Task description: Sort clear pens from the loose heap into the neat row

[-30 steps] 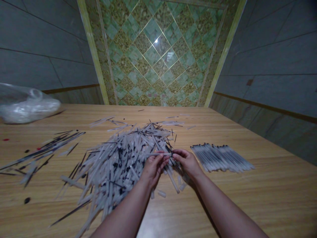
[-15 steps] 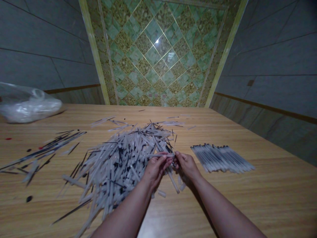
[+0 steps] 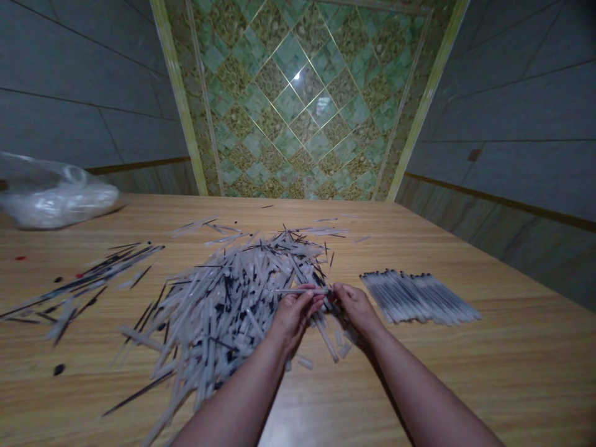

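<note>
A pale, see-through pen barrel (image 3: 289,291) lies crosswise between the fingers of my left hand (image 3: 292,315), its thin end pointing left. My right hand (image 3: 357,312) is pinched close at the barrel's right end. What it grips there is small and dark, partly covered by the fingertips, and I cannot make it out. Below and left of my hands spreads a big heap of loose pen parts (image 3: 237,292), clear barrels mixed with black pieces. To the right lies a neat row of pens (image 3: 419,298) side by side, with dark tips at the far ends.
A clear plastic bag (image 3: 60,202) sits at the far left of the wooden table (image 3: 488,385). Dark thin refills (image 3: 107,270) and a black cap (image 3: 58,369) are scattered on the left. Tiled walls (image 3: 302,112) stand behind and on both sides.
My right hand has shifted very slightly at the barrel's right end. My left hand keeps the barrel in nearly the same place, and the view has moved a little.
</note>
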`<move>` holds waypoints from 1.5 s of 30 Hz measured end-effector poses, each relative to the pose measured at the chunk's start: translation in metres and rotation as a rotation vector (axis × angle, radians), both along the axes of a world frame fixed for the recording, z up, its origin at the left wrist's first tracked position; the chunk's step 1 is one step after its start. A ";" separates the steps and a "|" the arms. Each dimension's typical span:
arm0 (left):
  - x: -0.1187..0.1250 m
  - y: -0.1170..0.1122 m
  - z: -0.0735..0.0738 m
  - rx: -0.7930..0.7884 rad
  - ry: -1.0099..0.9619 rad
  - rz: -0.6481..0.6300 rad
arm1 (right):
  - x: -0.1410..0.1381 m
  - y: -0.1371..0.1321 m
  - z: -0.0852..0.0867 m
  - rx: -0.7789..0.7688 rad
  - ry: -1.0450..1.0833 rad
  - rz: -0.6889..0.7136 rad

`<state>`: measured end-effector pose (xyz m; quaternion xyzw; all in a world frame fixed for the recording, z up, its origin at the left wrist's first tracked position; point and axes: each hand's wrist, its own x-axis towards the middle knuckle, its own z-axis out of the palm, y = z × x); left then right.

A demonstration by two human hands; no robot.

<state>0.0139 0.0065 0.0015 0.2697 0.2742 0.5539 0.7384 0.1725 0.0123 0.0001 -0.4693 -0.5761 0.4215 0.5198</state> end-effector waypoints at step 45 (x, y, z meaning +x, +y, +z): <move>0.000 0.000 -0.001 0.043 0.020 -0.038 | -0.001 -0.003 0.002 0.064 -0.061 0.040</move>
